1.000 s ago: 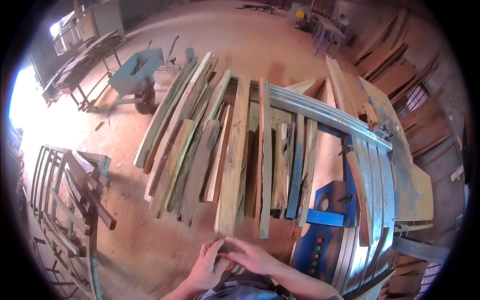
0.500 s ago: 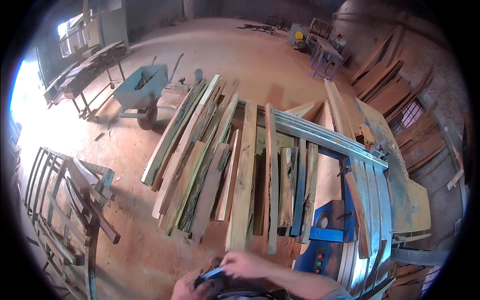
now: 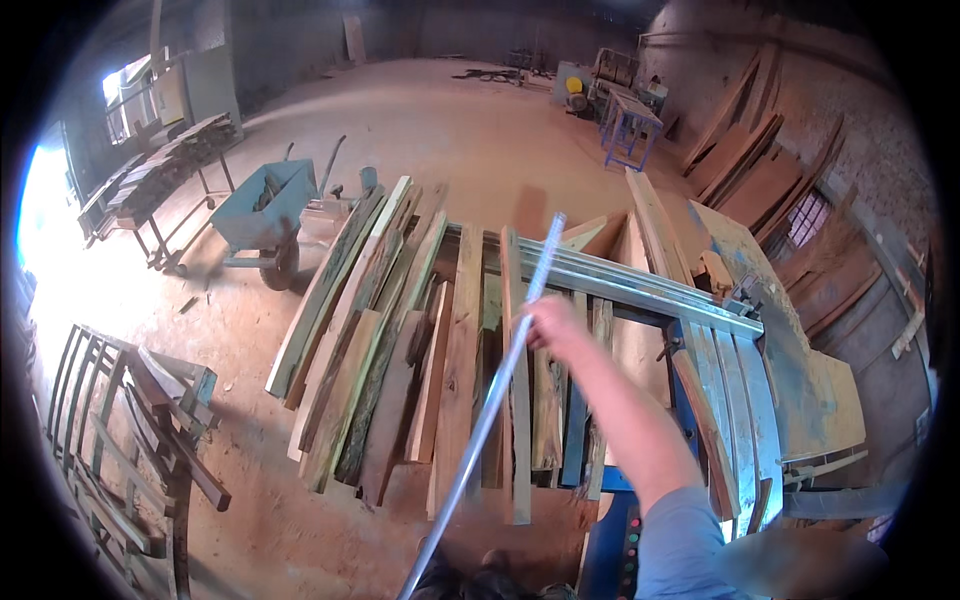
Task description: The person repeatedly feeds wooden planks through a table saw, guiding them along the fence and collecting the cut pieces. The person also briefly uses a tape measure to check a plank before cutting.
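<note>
My right hand reaches forward above the sawn boards, its fingers closed around the blade of a tape measure. The long, pale silvery strip slants from the lower edge up past this hand, and its tip rises beyond the fingers. Below the hand lie rough wooden boards side by side, some with bark on their edges. Whether the strip touches any board I cannot tell. My left hand is out of view, as is the lower end of the strip.
A blue saw machine with metal rails stands to the right, a loose wood strip on its table. Further left are a wheelbarrow and a metal rack holding offcuts. Planks lean against the right wall.
Both hands were together low by my body, around a small bluish-white thing. My right hand has since moved forward over the boards, the long strip now stretched out; my left hand has left the view.
</note>
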The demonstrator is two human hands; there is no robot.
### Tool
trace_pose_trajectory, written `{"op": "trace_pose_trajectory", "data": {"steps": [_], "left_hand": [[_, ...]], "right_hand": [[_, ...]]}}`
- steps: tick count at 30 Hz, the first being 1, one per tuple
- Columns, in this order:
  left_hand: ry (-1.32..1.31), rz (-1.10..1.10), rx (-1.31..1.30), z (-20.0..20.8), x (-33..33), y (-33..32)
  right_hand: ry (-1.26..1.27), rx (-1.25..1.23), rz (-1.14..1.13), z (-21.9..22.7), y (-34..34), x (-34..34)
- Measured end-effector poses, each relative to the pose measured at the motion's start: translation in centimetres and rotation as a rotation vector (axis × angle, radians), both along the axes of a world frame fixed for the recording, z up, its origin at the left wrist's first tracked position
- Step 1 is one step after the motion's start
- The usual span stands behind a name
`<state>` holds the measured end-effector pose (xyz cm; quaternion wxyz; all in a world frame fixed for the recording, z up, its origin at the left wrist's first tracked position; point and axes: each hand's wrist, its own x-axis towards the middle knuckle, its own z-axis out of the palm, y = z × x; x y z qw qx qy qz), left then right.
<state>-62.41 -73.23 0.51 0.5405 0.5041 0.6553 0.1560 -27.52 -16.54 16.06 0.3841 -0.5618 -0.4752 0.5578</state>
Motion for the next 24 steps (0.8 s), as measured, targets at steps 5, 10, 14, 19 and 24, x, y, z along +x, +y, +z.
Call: {"op": "trace_pose_trajectory", "data": {"steps": [5,10,14,19,24], "left_hand": [[-0.180,0.174,0.024,3.8,5.9,9.7],[-0.178,0.110,0.028,7.5,9.7,12.9],[-0.271,0.047,-0.113,7.4,10.4,11.7],[-0.290,0.384,-0.267,8.1,11.6,11.9],[-0.281,0.373,-0.302,6.7,11.9,11.0]], "right_hand": [[-0.016,-0.140,0.141,-7.6,-5.2,-8.2],[-0.236,-0.014,0.167,-9.7,-5.7,-9.2],[-0.514,0.120,0.329,-10.0,-6.3,-7.6],[-0.420,-0.016,0.321,-9.1,-8.3,-7.8],[-0.402,0.007,0.357,-9.1,-8.9,-8.0]]}}
